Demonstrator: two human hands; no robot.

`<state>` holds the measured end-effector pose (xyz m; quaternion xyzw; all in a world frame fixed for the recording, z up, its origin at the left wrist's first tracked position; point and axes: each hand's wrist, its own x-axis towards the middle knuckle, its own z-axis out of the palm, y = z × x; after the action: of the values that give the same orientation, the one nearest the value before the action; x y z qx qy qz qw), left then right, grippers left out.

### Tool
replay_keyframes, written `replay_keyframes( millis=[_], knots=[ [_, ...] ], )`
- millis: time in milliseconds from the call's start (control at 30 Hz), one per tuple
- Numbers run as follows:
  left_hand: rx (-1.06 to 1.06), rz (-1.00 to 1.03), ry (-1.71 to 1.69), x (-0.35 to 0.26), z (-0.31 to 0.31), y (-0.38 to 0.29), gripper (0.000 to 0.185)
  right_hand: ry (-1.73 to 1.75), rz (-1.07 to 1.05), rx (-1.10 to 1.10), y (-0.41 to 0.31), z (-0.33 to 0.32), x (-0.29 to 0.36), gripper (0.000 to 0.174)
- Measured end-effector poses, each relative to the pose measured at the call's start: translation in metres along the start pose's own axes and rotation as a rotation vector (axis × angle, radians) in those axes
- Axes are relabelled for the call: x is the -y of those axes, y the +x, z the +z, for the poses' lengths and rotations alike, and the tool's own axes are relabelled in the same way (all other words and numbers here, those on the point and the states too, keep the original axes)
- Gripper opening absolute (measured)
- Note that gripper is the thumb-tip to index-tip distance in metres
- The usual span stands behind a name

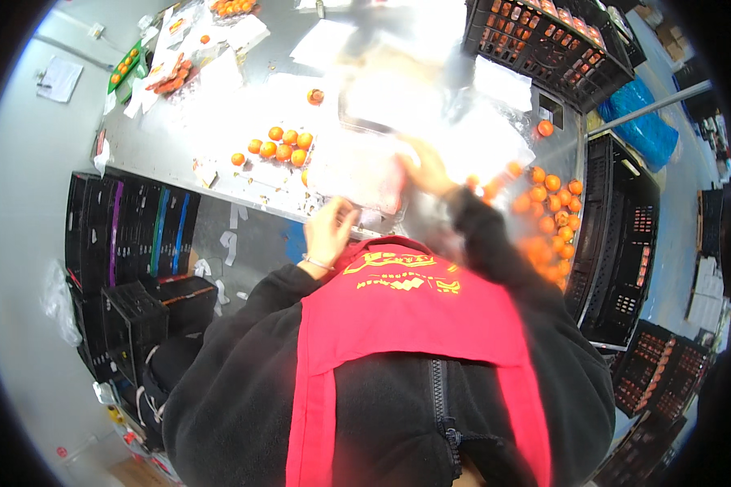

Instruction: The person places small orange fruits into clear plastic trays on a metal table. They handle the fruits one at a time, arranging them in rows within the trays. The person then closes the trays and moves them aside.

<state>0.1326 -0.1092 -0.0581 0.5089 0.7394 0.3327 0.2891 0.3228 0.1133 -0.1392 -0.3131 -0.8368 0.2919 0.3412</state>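
Note:
A pale, flat pack (359, 167), seemingly in clear plastic, lies in front of me on the metal table (164, 149); glare washes out its detail. My right hand (427, 165) is blurred at the pack's right side, fingers towards its reddish edge. At the table's front edge, my left hand (331, 231) has its fingers bent near the pack's front left corner. Whether either hand grips the pack cannot be made out. Small orange citrus fruits (284, 152) sit in a cluster left of the pack. More loose orange fruits (559, 213) lie to the right, beyond my right forearm.
A black plastic crate (548, 55) with packed fruit stands at the back right. Another black crate (624, 243) borders the table's right side. Papers and plastic bags (222, 73) litter the back left. Stacked black crates (137, 234) stand on the floor at left.

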Motion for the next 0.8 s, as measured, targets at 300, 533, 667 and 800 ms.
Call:
replay_keyframes(
  millis=[300,533,667,800],
  knots=[
    [0.175,0.713,0.359,0.02,-0.088,0.088,0.032,-0.098,0.359,-0.031,0.044,-0.027,0.026,0.047],
    [0.124,0.754,0.139,0.009,-0.089,0.198,0.017,-0.107,0.554,0.236,0.073,-0.025,-0.011,0.04],
    [0.132,0.885,0.275,-0.002,-0.045,0.293,0.037,-0.177,0.444,0.386,0.11,-0.035,-0.047,0.035],
    [0.187,0.887,0.412,0.009,-0.013,0.319,0.059,-0.293,0.457,-0.137,0.166,-0.005,-0.068,0.038]
  ],
)
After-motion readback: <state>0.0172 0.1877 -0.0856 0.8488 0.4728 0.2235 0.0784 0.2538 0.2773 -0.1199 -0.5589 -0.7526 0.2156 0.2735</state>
